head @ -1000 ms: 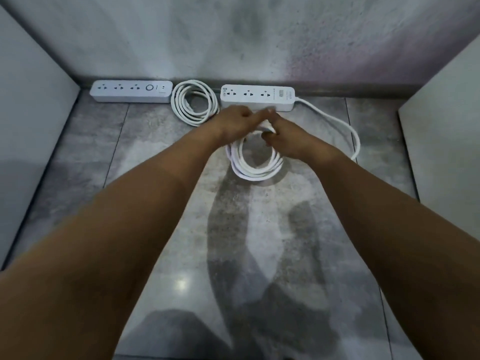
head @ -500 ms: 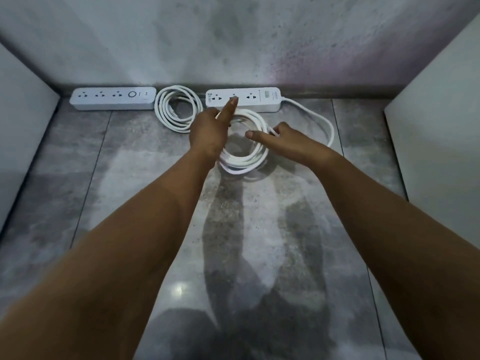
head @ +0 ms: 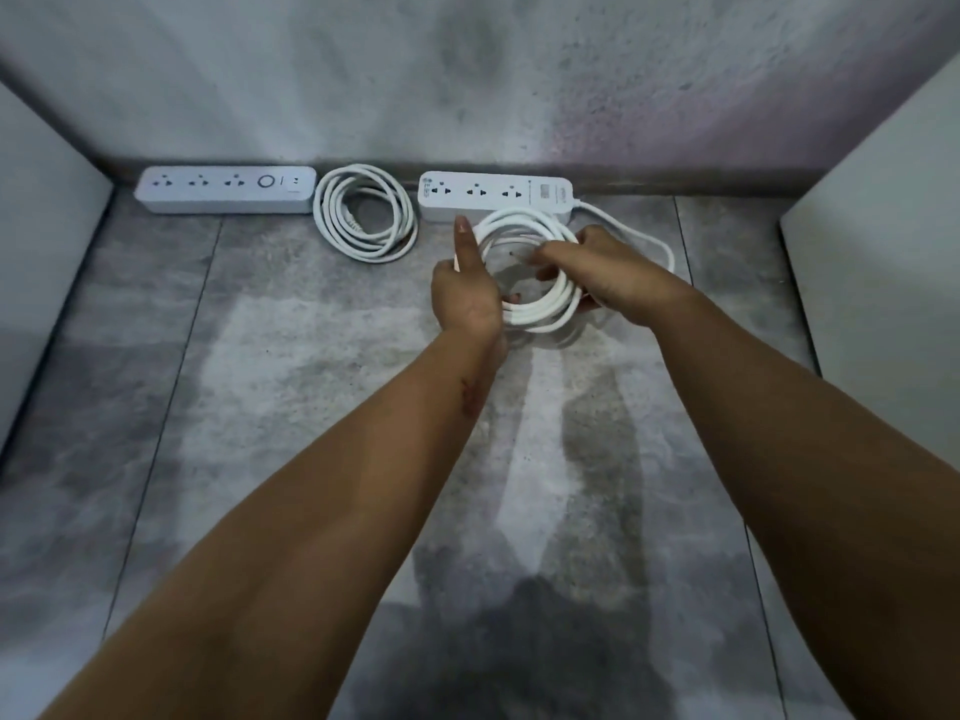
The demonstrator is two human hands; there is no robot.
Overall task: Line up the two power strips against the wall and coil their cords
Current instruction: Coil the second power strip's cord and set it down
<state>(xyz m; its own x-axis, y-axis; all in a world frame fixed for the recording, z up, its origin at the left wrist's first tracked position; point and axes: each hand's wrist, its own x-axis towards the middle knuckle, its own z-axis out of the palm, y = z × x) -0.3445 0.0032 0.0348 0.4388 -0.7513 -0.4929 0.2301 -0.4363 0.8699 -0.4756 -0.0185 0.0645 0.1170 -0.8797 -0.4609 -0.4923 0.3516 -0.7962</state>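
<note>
**Inspector:** State of the hands?

**Observer:** The left hand (head: 465,298) grips the near-left edge of the white cord coil (head: 543,318), thumb raised. The right hand (head: 605,275) grasps the coil's right side.

**Inspector:** Beyond them?

**Observer:** The right power strip (head: 496,195) lies just past the fingertips, against the wall (head: 467,70). Its label is too small to read. Left of the left hand lies a second coil (head: 363,223), then the left power strip (head: 223,189), also at the wall.

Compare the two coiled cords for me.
The left coil lies untouched on the floor; the right coil is gripped by the left hand and right hand. The left coil sits between the left strip and right strip; the right coil sits before the right strip, a loose run trailing to it. Both are white, multi-loop.
</note>
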